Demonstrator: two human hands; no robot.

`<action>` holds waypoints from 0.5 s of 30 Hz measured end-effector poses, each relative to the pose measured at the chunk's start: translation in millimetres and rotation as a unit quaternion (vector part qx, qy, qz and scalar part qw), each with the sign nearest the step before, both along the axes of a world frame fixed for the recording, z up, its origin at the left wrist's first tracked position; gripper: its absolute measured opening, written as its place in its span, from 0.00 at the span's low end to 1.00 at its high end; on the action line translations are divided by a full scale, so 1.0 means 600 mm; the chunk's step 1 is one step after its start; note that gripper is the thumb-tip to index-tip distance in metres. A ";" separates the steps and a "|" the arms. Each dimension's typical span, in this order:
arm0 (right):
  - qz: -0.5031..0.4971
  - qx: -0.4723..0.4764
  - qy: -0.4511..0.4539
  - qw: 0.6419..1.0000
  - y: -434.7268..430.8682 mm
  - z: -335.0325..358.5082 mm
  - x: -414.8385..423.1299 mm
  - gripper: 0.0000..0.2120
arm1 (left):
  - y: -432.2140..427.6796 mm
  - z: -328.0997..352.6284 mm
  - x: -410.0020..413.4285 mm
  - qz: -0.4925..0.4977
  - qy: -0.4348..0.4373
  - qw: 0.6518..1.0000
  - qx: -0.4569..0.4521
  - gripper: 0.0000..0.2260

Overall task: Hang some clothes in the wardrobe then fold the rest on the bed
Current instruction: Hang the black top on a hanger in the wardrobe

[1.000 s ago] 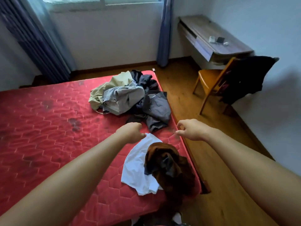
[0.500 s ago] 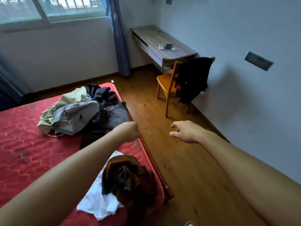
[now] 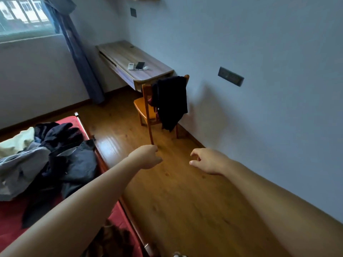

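Brown garment (image 3: pixel 111 242) at 6 o'clock on bed (image 3: pixel 9 216) edge, untouched. Both arms out over floor (image 3: pixel 176 197). Left grip (image 3: pixel 146 158) curled into a fist, nothing seen in it. Right grip (image 3: pixel 206 161) loose, fingers half curled, empty. Clothes pile (image 3: pixel 37 160) at 9 o'clock on bed, well apart from both grips. Wardrobe not in view. Risk: heading off w/ no garment in hand = wasted trip; bed corner near the feet could catch a shin. Chair (image 3: pixel 146 108) at 12 o'clock w/ black garment (image 3: pixel 171 101) over its back narrows the gap to the wall. Desk (image 3: pixel 130 52) beyond, at 11; phone (image 3: pixel 140 65) + remote (image 3: pixel 131 66) on it. Curtain (image 3: pixel 79 58) furthest.
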State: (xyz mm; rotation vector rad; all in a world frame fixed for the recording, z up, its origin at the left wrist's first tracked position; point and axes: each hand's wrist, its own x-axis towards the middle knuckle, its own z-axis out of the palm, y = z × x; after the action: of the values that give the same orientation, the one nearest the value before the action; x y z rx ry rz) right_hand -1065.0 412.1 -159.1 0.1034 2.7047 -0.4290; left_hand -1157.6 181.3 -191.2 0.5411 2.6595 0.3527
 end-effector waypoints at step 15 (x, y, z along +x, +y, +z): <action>0.024 -0.032 0.026 0.999 0.170 -0.008 -0.410 0.20 | 0.130 -0.003 -0.369 0.030 0.005 0.999 0.043 0.21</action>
State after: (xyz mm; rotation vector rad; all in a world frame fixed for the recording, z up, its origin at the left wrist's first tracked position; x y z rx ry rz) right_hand -1310.7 513.8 -163.6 0.0088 2.7351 -0.5109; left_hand -1378.9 259.6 -193.0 0.4909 2.6848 0.4857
